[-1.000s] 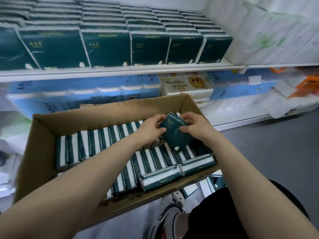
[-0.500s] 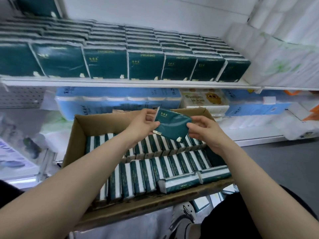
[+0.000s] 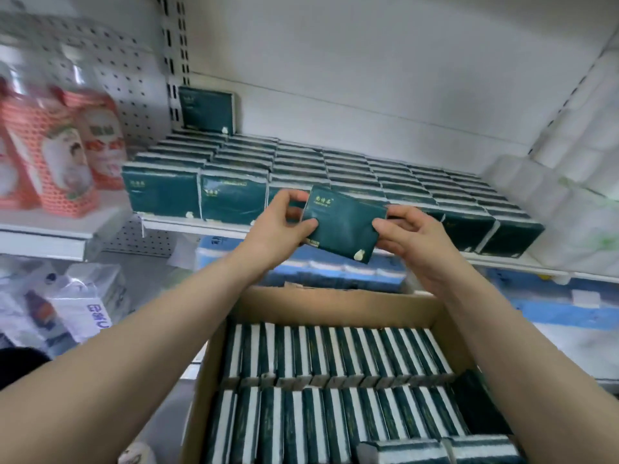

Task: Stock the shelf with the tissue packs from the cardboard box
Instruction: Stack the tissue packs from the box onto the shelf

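I hold one dark green tissue pack (image 3: 341, 226) in the air in front of the shelf edge. My left hand (image 3: 281, 222) pinches its left side and my right hand (image 3: 412, 236) pinches its right side. Below my arms the cardboard box (image 3: 321, 309) is filled with several rows of the same green-and-white packs (image 3: 335, 356) standing on edge. The white shelf (image 3: 187, 224) behind carries several rows of matching packs (image 3: 335, 165) lying flat, and one single pack (image 3: 206, 110) stands upright at the back left on top of them.
Red and white bagged goods (image 3: 57, 155) stand on a shelf to the left. White paper roll bundles (image 3: 576, 182) fill the shelf's right end. Blue tissue bundles (image 3: 335, 269) lie on the shelf below, behind the box. A perforated back panel (image 3: 134, 85) rises at the left.
Both hands have lifted the pack out of the box and up to shelf height. The view has tilted upward, so the shelf's top layer and back wall now show.
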A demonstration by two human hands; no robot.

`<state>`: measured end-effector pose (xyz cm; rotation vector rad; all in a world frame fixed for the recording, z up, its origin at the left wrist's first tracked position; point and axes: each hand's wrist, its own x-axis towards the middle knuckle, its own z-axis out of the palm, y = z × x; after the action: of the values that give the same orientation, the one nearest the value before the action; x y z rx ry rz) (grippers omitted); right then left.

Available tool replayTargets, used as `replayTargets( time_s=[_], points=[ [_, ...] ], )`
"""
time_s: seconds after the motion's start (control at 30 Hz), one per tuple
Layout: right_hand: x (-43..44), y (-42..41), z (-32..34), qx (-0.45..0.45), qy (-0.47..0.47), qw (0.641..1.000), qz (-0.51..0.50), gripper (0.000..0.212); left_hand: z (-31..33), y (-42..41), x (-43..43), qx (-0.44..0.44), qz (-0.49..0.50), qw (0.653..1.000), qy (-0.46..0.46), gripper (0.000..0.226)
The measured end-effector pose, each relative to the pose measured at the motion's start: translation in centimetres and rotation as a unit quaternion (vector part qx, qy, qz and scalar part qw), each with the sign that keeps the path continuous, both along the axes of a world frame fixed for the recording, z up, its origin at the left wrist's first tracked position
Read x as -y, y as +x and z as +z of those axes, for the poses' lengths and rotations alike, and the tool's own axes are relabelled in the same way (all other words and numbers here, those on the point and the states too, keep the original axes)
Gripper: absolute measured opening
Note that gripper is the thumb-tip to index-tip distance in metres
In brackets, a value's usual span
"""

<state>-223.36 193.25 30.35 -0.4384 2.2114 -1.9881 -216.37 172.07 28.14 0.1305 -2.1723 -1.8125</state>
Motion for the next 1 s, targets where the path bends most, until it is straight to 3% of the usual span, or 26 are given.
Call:
replayTargets(
  time_s=[0.2, 0.43, 0.77, 1.0],
  points=[
    [6.3, -2.8, 4.8, -0.035, -0.003, 0.999, 0.003, 0.038, 4.0, -1.9, 5.8, -0.04, 0.052, 0.997, -0.038, 0.03],
    [13.0, -7.5, 6.5, -0.088, 0.039, 0.995, -0.013, 0.019, 5.6, -5.7, 10.7, -0.042, 0.092, 0.988, -0.119, 0.038],
    [20.6, -16.4, 6.5, -0.127, 0.107, 0.985, -0.036, 0.019, 6.0, -13.5, 16.4, -0.009, 0.122, 0.985, -0.12, 0.048],
    [23.6, -20.3, 5.6, -0.157, 0.131, 0.979, 0.004, 0.03, 5.9, -17.4, 18.9, 0.012, 0.144, 0.98, -0.136, 0.05]
  ],
)
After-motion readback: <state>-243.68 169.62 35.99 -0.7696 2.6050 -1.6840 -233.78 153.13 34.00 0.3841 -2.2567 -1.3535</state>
